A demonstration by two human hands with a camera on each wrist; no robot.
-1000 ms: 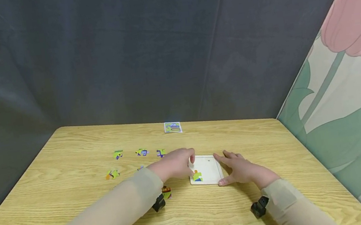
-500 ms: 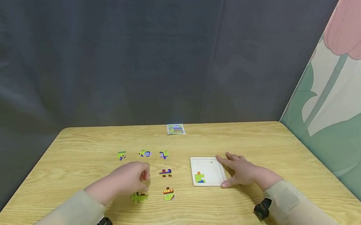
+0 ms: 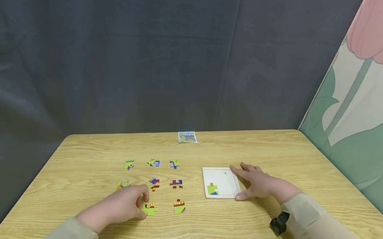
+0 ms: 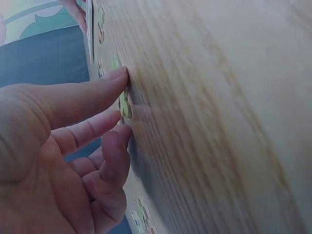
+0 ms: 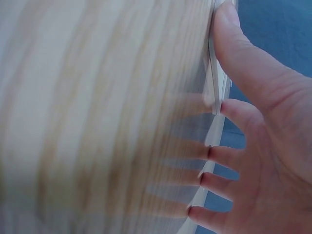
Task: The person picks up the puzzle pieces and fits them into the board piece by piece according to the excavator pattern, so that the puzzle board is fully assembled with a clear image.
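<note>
Reference card [image 3: 187, 137] at far table [image 3: 73, 159] edge; grey curtain [image 3: 132, 54] behind.

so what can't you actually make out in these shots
- Left hand on the green piece: head view hides the fingertips; left wrist view is blurred, so a pinch or a mere touch cannot be told.
- Card at the table's far edge: too small to read.
- Tray: right wrist view shows only its edge, blurred, behind the right hand.
- Loose pieces' pictures: too small.
</note>
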